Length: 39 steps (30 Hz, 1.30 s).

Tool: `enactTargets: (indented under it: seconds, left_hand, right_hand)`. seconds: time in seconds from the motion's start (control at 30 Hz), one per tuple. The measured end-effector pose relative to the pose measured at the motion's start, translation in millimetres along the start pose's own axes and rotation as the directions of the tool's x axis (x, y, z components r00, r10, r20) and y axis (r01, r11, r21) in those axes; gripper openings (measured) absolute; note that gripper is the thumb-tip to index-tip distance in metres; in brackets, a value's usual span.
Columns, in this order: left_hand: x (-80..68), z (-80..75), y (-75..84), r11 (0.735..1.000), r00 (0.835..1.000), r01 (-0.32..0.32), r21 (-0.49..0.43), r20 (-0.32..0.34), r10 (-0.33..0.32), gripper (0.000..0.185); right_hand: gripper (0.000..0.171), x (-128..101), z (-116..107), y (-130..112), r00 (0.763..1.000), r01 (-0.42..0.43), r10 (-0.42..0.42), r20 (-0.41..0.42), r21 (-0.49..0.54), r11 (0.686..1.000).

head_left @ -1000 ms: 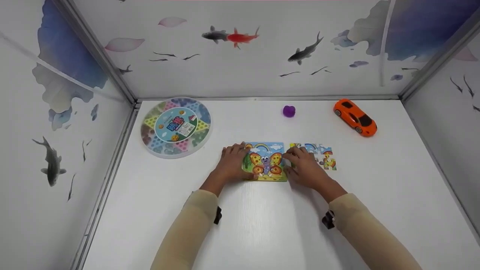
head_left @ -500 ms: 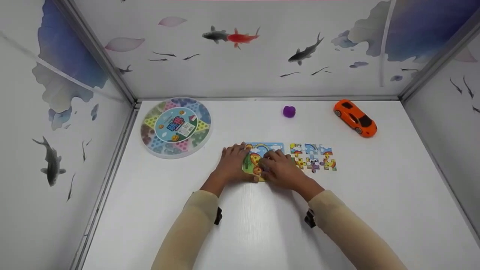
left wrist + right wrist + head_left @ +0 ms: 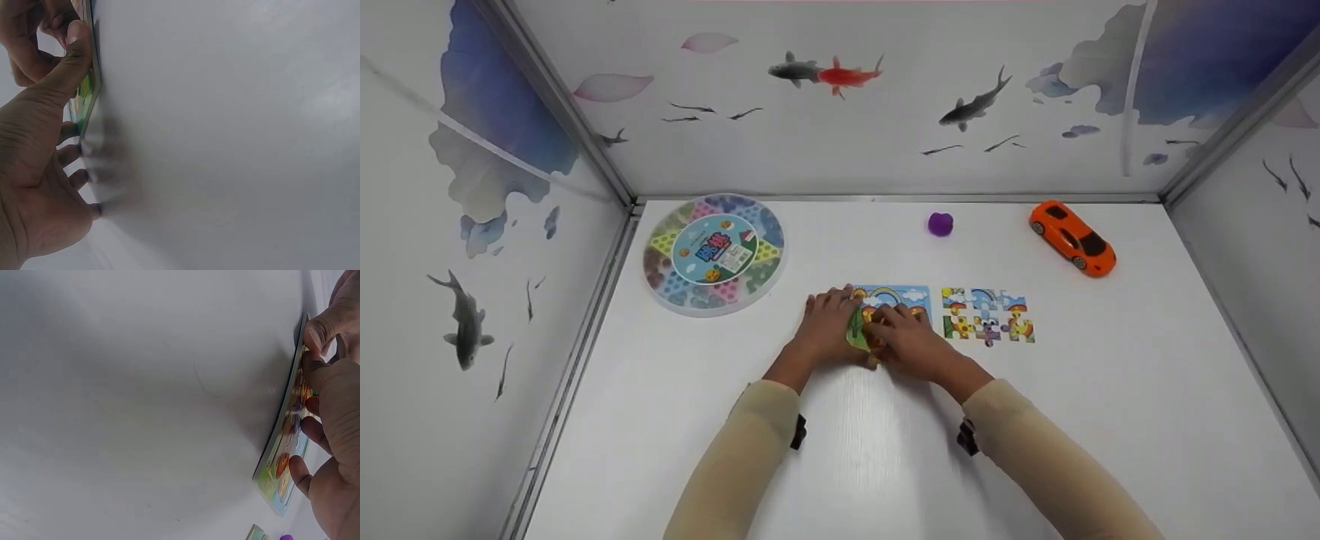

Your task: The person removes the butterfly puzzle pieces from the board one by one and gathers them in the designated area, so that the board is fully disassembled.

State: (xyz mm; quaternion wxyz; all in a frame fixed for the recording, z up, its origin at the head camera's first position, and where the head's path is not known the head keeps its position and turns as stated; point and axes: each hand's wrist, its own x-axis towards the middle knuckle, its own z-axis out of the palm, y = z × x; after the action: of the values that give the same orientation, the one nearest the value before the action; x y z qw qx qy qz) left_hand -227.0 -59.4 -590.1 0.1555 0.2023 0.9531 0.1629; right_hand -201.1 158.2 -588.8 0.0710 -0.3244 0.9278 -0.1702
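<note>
A butterfly jigsaw board (image 3: 916,294) lies flat on the white table in the head view. My left hand (image 3: 826,334) grips its left side, with the thumb at the near edge; the left wrist view shows the thumb (image 3: 79,48) over the board's edge. My right hand (image 3: 916,346) bends over the board's lower left, its fingertips on the printed surface close to my left thumb. Whether they pinch a puzzle piece is hidden. Several loose puzzle pieces (image 3: 988,318) lie in two rows just right of the board.
A round Chinese checkers box (image 3: 712,255) sits at the back left. Behind the pieces is a small purple object (image 3: 940,223). An orange toy car (image 3: 1072,238) stands at the back right. Printed walls (image 3: 855,161) enclose the table.
My right hand has moved left from beside the puzzle pieces onto the board, uncovering those pieces. My left hand has kept its grip on the board's left side.
</note>
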Motion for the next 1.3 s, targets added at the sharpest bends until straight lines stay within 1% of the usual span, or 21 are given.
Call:
enactTargets:
  seconds: [0.13, 0.27, 0.4, 0.67, 0.9, 1.07, 1.2, 1.3]
  left_hand:
    - [0.3, -0.2, -0.1, 1.0, 1.0, 0.0, 0.016, -0.005, 0.0, 0.125]
    - [-0.6, -1.3, 0.2, 1.0, 1.0, 0.003, 0.014, -0.006, -0.003, 0.124]
    - [-1.0, -1.0, 0.0, 1.0, 1.0, 0.001, 0.018, -0.007, -0.001, 0.123]
    - [-1.4, -0.8, 0.6, 1.0, 1.0, 0.003, 0.009, -0.007, -0.003, 0.12]
    - [-3.2, -2.1, 2.9, 1.0, 1.0, 0.003, -0.003, -0.002, -0.003, 0.117]
    - [-2.9, -1.4, 2.4, 0.999, 1.0, 0.0, -0.04, -0.009, -0.001, 0.111]
    - [-0.3, 1.2, 1.5, 1.0, 1.0, 0.006, -0.018, -0.005, -0.006, 0.112]
    - [0.5, 1.9, 1.3, 1.0, 1.0, 0.011, 0.018, 0.005, -0.011, 0.114]
  right_hand:
    - [0.04, 3, -3, -4, 1.0, 0.01, -0.01, 0.012, 0.012, 1.0]
    - [0.037, 6, -5, -7, 0.999, -0.011, 0.009, 0.041, 0.032, 0.999]
    - [0.034, 9, -6, -10, 0.997, -0.032, 0.03, 0.064, 0.03, 0.999]
    - [0.041, 13, -6, -15, 0.997, -0.03, 0.029, 0.078, 0.014, 0.999]
    - [0.042, 16, -5, -19, 0.993, -0.074, 0.071, 0.099, 0.026, 0.997]
    - [0.044, 20, -4, -21, 0.99, -0.101, 0.099, 0.103, 0.017, 0.995]
    - [0.045, 22, -2, -19, 0.99, -0.106, 0.104, 0.097, 0.015, 0.994]
    - [0.045, 23, -2, -20, 0.99, -0.105, 0.103, 0.093, 0.013, 0.994]
